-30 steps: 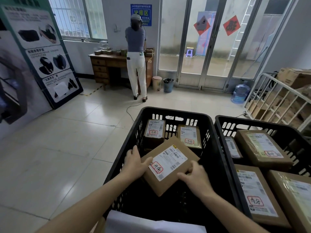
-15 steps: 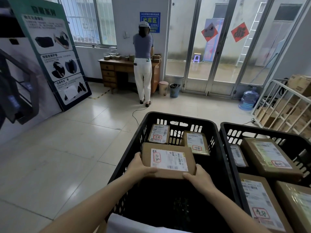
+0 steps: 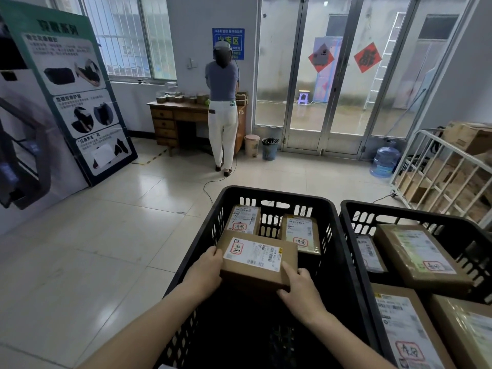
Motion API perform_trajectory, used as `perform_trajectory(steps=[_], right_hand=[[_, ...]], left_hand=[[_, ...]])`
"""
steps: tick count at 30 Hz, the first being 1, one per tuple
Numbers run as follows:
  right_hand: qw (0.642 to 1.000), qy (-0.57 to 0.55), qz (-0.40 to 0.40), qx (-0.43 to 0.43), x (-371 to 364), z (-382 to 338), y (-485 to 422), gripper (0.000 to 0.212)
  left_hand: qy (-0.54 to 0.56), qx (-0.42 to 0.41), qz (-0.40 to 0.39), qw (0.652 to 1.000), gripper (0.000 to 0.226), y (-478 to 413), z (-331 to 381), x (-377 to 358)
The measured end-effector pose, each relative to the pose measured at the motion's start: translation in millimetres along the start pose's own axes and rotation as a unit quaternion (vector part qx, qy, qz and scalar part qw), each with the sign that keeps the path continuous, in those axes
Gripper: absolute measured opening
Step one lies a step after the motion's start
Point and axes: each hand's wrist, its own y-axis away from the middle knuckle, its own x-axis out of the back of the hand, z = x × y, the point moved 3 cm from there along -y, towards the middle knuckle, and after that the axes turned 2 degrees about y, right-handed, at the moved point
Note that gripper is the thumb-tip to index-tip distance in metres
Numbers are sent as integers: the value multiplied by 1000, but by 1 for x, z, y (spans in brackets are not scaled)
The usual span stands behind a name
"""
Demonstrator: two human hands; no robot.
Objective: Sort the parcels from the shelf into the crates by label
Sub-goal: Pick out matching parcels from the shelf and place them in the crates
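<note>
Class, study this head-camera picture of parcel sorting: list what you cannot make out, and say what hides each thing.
Head view: the floor of the left crate is lost in shadow beneath the held parcel.
Head view: the parcel hides how far the left hand and right hand reach under it.
Head view: the right crate is cut off by the right and bottom edges.
Head view: fine print on the labels is too small.

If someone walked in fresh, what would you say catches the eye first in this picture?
The left hand and right hand hold a brown parcel over the left black crate, which has two labelled parcels at its far end. The right crate holds bigger parcels, and a person stands at a wooden desk beyond.
</note>
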Motion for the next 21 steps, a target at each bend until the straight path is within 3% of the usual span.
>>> perform_trajectory(steps=[7, 15, 21], right_hand=[[995, 88, 3, 41, -13, 1, -4, 69], [991, 129, -1, 45, -15, 0, 1, 67], [991, 130, -14, 21, -4, -4, 4, 79]], left_hand=[[-114, -13, 43, 992, 48, -2, 0, -10], [-121, -19, 57, 991, 55, 5, 3, -10], [-120, -5, 16, 993, 89, 15, 8, -2]])
